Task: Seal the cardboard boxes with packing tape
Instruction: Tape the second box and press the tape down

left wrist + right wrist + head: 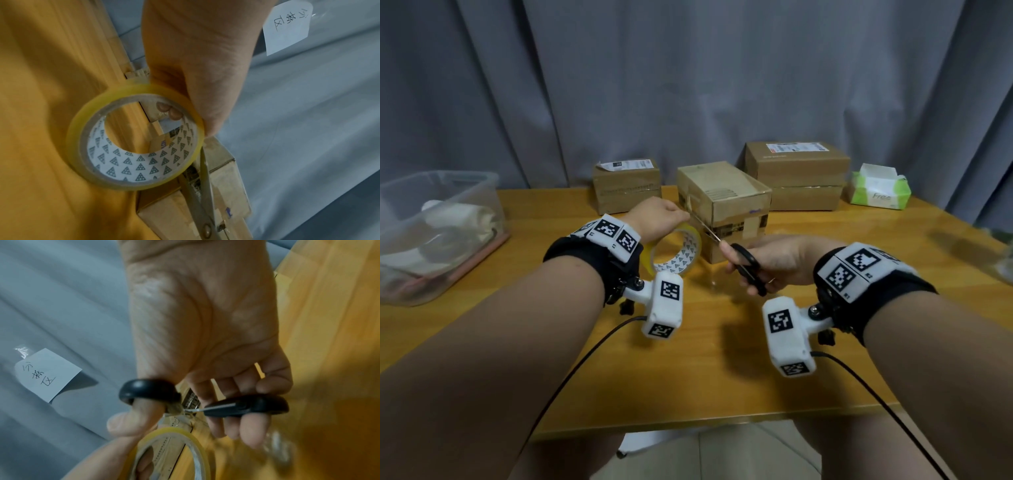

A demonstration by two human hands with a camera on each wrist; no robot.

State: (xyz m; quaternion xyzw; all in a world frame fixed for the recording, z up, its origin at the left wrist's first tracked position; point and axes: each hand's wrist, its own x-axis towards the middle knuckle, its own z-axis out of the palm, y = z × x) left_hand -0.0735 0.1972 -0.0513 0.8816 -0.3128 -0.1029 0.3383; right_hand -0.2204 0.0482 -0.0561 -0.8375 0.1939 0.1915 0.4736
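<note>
Both forearms reach forward, each wrist strapped in a black band. The left hand [654, 219] curls round the tape roll [676, 253], fingers through its core. The right hand [779, 262] holds scissors [743, 263], thumb through one black loop, fingers seemingly through the other.

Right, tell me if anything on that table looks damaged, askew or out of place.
Mostly in order. The box being taped sits angled to the two boxes squared up behind it, with patchy old tape and torn label remnants on its front. The green tissue pack at the far right has its top torn open. Nothing looks spilled.
</note>
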